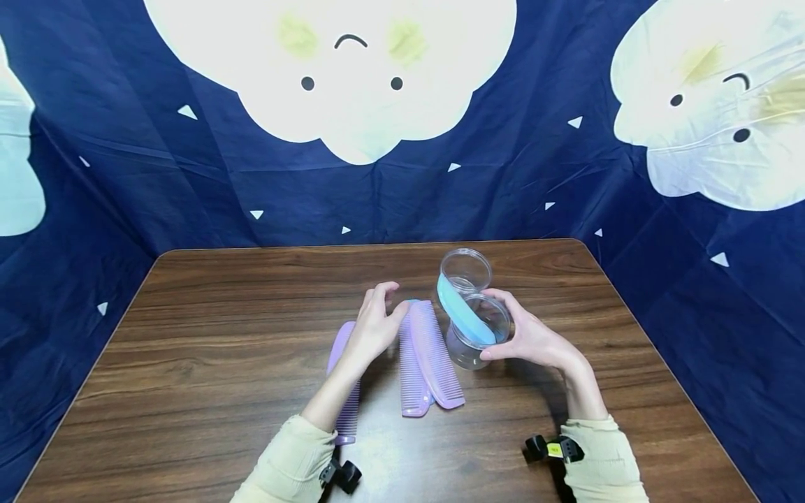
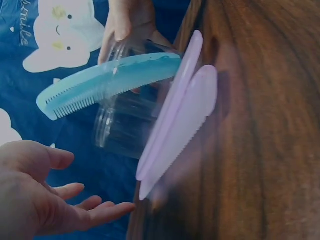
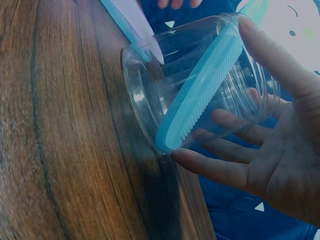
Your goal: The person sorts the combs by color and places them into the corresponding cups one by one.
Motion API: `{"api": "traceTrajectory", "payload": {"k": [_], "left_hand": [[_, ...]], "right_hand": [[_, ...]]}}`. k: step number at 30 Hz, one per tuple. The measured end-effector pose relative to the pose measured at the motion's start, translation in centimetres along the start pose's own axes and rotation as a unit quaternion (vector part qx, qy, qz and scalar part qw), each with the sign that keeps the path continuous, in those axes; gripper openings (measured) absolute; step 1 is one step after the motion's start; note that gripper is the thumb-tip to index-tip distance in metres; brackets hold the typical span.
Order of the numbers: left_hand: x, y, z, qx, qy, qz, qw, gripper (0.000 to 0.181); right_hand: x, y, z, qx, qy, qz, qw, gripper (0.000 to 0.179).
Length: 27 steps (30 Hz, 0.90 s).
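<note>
My right hand (image 1: 531,337) grips a clear plastic jar (image 1: 465,355), thumb on one side and fingers on the other. A light blue comb (image 1: 462,311) leans inside this jar, its upper end sticking out past the rim; the right wrist view shows its lower end near the jar's base. Left of the jar, two purple combs (image 1: 434,349) overlap on the table, with bits of blue showing from beneath them. My left hand (image 1: 375,325) hovers beside their far ends, fingers apart and holding nothing. Another purple comb (image 1: 340,344) lies partly hidden under my left forearm.
A second clear jar (image 1: 474,264) stands just behind the first. All of this is on a brown wood-grain table (image 1: 220,363). A dark blue cloth (image 1: 207,181) with white clouds hangs around the table's back and sides.
</note>
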<state>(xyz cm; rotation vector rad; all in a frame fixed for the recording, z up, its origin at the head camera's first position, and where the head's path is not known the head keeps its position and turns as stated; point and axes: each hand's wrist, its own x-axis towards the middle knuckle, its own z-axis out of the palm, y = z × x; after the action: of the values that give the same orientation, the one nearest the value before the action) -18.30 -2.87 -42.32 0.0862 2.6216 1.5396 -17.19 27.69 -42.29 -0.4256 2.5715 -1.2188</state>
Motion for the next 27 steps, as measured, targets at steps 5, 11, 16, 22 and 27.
{"api": "traceTrajectory", "payload": {"k": [5, 11, 16, 22, 27], "left_hand": [[-0.1, -0.9, 0.4, -0.02, -0.019, -0.033, 0.9991, 0.056], [-0.3, -1.3, 1.1, -0.081, -0.028, -0.068, 0.994, 0.053], [-0.2, -1.5, 1.4, -0.144, -0.036, -0.1, 0.9838, 0.053], [0.1, -1.4, 1.8, -0.194, -0.029, -0.121, 0.9732, 0.052], [0.3, -1.3, 2.0, -0.223, -0.035, -0.132, 0.9652, 0.053]], "right_hand": [[0.1, 0.0, 0.0, -0.001, -0.001, 0.003, 1.0, 0.106], [0.1, 0.1, 0.1, -0.009, -0.002, -0.002, 1.0, 0.106], [0.1, 0.1, 0.1, -0.004, -0.002, -0.001, 1.0, 0.105], [0.1, 0.1, 0.0, -0.002, 0.0, -0.001, 1.0, 0.106], [0.1, 0.1, 0.0, -0.004, -0.002, -0.005, 1.0, 0.106]]}}
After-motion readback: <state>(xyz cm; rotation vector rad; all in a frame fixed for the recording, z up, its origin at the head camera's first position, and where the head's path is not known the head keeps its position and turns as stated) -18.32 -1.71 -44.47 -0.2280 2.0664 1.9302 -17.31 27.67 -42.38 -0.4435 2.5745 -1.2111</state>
